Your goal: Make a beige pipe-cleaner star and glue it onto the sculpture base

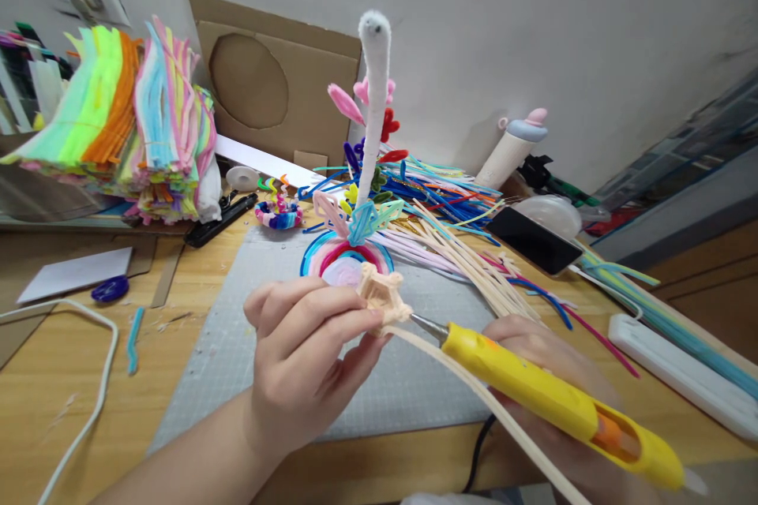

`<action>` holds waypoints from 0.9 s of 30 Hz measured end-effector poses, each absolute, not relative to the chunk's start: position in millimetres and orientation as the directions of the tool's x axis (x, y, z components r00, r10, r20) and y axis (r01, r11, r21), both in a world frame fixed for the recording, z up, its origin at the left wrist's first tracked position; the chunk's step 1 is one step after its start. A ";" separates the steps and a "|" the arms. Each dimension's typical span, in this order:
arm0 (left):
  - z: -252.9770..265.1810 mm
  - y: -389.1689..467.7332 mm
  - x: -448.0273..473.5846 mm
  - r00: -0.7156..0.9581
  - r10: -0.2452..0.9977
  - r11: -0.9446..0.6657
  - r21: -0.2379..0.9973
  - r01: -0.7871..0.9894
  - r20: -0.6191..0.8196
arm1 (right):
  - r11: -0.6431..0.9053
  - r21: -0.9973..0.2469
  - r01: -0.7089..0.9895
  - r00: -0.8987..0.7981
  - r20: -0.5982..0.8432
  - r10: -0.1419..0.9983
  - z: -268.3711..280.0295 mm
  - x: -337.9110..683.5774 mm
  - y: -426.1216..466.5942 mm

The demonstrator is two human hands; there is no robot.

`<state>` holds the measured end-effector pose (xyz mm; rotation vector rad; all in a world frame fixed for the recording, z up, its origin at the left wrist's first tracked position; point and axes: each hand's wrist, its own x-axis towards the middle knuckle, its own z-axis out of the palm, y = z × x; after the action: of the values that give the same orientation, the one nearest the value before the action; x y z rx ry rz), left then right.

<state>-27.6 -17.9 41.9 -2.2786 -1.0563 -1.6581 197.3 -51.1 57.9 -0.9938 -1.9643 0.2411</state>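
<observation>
My left hand [311, 359] pinches a small beige frame-like piece [384, 296] made of bent pipe cleaner, with one long beige tail [474, 387] running down to the lower right. In my right hand [550, 355] is a yellow hot glue gun [527, 379], its metal tip [429, 326] at the right corner of the beige piece. The glue gun's body covers part of my right hand. Just behind stands a pipe cleaner figure with a tall white stem [374, 110], colored loops and a rainbow-striped round base [320, 252].
A grey cutting mat [219, 363] lies under my hands. Bundled pipe cleaners [100, 102] stand back left, loose ones [467, 245] lie right. Also there: cardboard [320, 79], a black phone [536, 241], a white bottle [506, 158], a power strip [681, 371] and a white cable [110, 363].
</observation>
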 end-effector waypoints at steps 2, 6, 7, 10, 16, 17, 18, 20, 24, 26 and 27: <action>41.8 -17.8 -27.7 0.151 0.446 -0.749 0.276 0.602 0.882 | 0.655 -0.511 0.557 -0.269 0.635 0.724 57.3 197.8 -51.7; 42.4 -17.7 -29.3 0.163 0.415 -0.741 0.229 0.632 0.895 | 0.644 -0.549 0.533 -0.248 0.626 0.739 54.9 200.2 -52.9; 42.5 -17.7 -30.0 0.169 0.404 -0.737 0.211 0.642 0.899 | 0.643 -0.561 0.522 -0.240 0.627 0.741 54.3 201.0 -53.1; 42.7 -17.7 -32.6 0.203 0.370 -0.732 0.150 0.665 0.907 | 0.651 -0.587 0.481 -0.258 0.615 0.745 53.4 203.3 -54.0; 42.3 -17.7 -35.6 0.251 0.336 -0.727 0.080 0.682 0.908 | 0.650 -0.617 0.444 -0.292 0.586 0.756 57.2 206.0 -53.5; 42.3 -17.7 -35.7 0.252 0.335 -0.727 0.079 0.682 0.908 | 0.646 -0.616 0.451 -0.292 0.583 0.759 58.2 206.1 -53.1; 42.5 -17.6 -35.7 0.254 0.334 -0.727 0.077 0.682 0.907 | 0.647 -0.613 0.453 -0.294 0.583 0.758 59.2 206.0 -52.7; 43.0 -17.5 -35.6 0.263 0.329 -0.733 0.070 0.677 0.907 | 0.656 -0.605 0.451 -0.300 0.589 0.750 60.9 205.5 -51.9; 44.2 -17.6 -34.8 0.280 0.319 -0.747 0.059 0.662 0.905 | 0.650 -0.621 0.437 -0.299 0.581 0.757 62.5 204.3 -51.0; 44.4 -17.9 -34.4 0.281 0.323 -0.751 0.064 0.657 0.904 | 0.650 -0.625 0.432 -0.309 0.575 0.758 62.4 204.0 -50.8; 44.3 -18.0 -34.1 0.280 0.324 -0.752 0.067 0.656 0.903 | 0.653 -0.623 0.431 -0.314 0.575 0.755 62.4 203.8 -50.8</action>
<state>-34.1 -18.0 44.3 -2.2366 -0.8924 -1.4614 203.8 -50.8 62.4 -0.9281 -1.9542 0.4462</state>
